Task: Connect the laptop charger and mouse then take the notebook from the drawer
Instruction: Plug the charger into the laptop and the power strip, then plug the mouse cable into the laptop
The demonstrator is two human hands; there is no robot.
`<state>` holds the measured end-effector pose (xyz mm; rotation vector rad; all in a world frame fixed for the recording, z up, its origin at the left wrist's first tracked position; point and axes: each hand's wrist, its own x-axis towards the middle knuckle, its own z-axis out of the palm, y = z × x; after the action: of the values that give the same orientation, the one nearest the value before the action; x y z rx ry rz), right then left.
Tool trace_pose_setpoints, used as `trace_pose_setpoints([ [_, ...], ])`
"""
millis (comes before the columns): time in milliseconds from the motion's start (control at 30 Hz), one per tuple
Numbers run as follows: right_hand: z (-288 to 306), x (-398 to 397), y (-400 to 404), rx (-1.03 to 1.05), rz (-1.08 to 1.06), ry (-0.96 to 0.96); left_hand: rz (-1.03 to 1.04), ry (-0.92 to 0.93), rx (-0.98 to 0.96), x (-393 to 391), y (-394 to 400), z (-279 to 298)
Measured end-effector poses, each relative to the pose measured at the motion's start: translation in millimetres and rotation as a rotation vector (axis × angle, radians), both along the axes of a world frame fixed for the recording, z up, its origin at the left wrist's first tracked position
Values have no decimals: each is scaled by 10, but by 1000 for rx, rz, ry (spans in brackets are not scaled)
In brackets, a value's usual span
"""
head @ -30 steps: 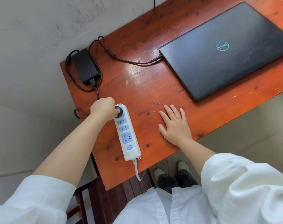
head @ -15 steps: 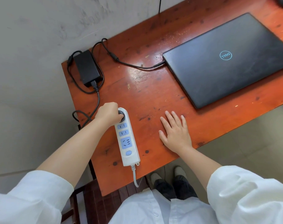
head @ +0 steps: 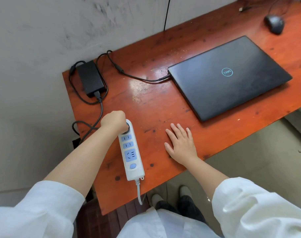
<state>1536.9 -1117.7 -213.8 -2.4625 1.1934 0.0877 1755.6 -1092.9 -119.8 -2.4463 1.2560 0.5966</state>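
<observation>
Two hands are at the near part of the desk (head: 146,103), and only the left hand (head: 113,121) has work in it: its grip is curled shut around the black plug (head: 126,128), which sits at the far-end socket of the white power strip (head: 131,152). Whether the plug is fully seated I cannot tell. The strip's long axis runs from the person's body toward the wall, so the push goes straight down at its far end. The right hand (head: 179,143) lies flat on the desk with fingers spread, holding nothing, just right of the strip.

The charger brick (head: 91,78) rests at the far left corner; its cable reaches the left edge of the closed laptop (head: 228,76) and appears plugged in there. The mouse (head: 274,24) sits well apart at the far right, beyond the laptop, with its USB end (head: 243,9) lying loose on the desk beside it. By my judgement the free right hand is the nearer one for it, reaching forward and right past the laptop's lid. No drawer or notebook is in view.
</observation>
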Motion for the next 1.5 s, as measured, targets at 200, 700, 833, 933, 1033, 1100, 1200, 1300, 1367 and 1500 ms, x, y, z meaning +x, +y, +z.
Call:
trace_pose_setpoints([
  [200,434,-210,-460,-36,41,-103,-204,-191,-18,-490,-123,33],
  [700,1671,-2110,-2874,-341,-30,-156,-143,-93,-626,-2708,-2378,650],
  [833,1855,-2658,-3495,-371,-112,-188,-140,-145,-650,-3127,-2909,780],
  [933,1865,-2929,-3935,-359,-158,-188,-148,-153,-647,-3279,-3292,797],
  [1033,1809,-3052,-4380,-334,-189,-160,-138,-148,-640,-3328,-3717,772],
  [1100,1764,-3048,-4703,-327,-176,-129,-124,-148,-642,-3306,-4003,731],
  [1200,1709,-2962,-5198,-337,-147,-105,-98,-153,-645,-3169,-4417,644],
  [1300,1659,-2810,-5674,-326,-119,-78,-21,-141,-627,-2974,-4771,565],
  [1367,1604,-2690,-5948,-320,-81,-69,29,-129,-612,-2868,-4941,488],
  [1500,1421,-2414,-6336,-280,-22,-71,105,-95,-565,-2759,-5096,269],
])
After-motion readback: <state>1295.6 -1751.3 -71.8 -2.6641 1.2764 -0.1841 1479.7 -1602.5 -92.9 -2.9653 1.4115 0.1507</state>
